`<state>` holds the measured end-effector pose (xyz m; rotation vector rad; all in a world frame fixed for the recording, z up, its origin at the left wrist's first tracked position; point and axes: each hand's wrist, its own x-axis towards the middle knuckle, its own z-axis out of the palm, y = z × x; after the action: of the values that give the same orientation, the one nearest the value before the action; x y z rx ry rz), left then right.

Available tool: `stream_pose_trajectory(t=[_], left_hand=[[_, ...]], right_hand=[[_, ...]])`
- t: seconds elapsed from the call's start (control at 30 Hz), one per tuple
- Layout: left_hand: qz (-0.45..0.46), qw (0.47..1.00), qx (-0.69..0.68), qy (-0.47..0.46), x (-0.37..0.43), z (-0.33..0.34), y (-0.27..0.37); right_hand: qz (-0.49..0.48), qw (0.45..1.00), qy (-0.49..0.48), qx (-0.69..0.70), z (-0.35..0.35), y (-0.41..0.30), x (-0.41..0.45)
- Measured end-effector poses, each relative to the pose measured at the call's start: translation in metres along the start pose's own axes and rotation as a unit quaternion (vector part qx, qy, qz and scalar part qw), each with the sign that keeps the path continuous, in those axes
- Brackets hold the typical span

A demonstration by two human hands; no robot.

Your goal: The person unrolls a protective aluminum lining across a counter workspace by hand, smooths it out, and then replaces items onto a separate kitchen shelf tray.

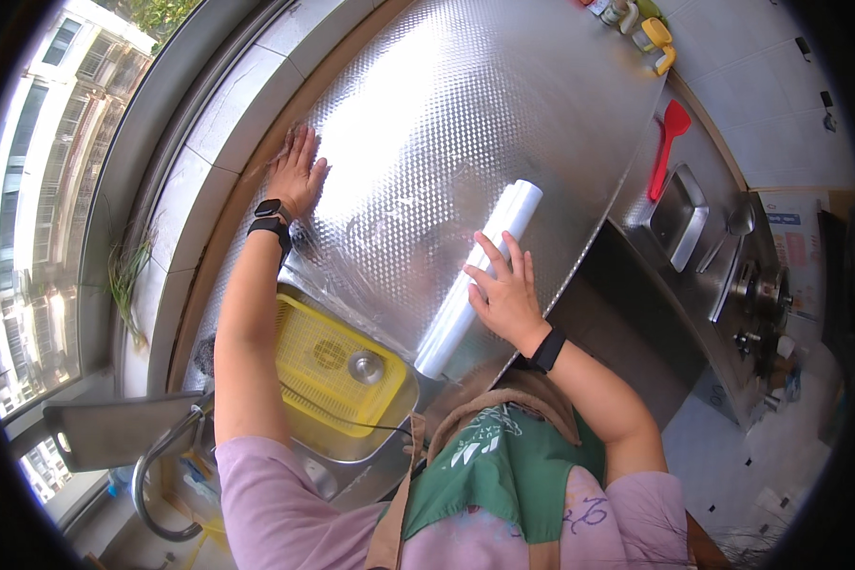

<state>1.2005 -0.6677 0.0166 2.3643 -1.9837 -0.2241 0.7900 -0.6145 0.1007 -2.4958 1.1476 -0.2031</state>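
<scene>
My left hand (298,171) lies flat, fingers pointing away from me, at the window-side edge of the metal countertop (427,171) with its embossed checkered pattern. Crinkled clear film (342,285) covers part of the surface between that hand and the sink. My right hand (506,292) rests on a thick roll of clear plastic film (449,324), its fingers spread over the top rather than wrapped around it. The roll lies diagonally, one end close to the sink's corner. How far the film extends is hard to tell in the glare.
A yellow plastic basket (342,363) sits in the sink (399,427), beside a curved faucet (142,477) and a grey cutting board (121,431). Right, across a gap, are a red spatula (668,146), metal tray (677,214) and ladle (730,231). Bottles (638,25) stand far right.
</scene>
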Motion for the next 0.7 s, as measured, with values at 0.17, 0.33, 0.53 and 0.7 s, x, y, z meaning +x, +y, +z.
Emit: stream_pose_trajectory(t=[0.17,0.33,0.53,0.7], left_hand=[[-0.016,0.999,0.034,-0.038,0.003,-0.006,0.008],[-0.012,0.995,0.099,-0.021,0.002,-0.01,0.01],[-0.031,0.989,0.144,-0.026,0.002,-0.014,0.017],[-0.056,0.988,0.132,-0.057,0.004,-0.021,0.029]], right_hand=[[0.064,0.997,-0.03,-0.038,-0.002,0.01,-0.021],[0.077,0.995,0.057,0.001,-0.002,0.021,-0.045],[0.148,0.989,0.026,0.002,-0.011,0.032,-0.068],[0.213,0.971,0.101,0.047,-0.003,0.044,-0.096]])
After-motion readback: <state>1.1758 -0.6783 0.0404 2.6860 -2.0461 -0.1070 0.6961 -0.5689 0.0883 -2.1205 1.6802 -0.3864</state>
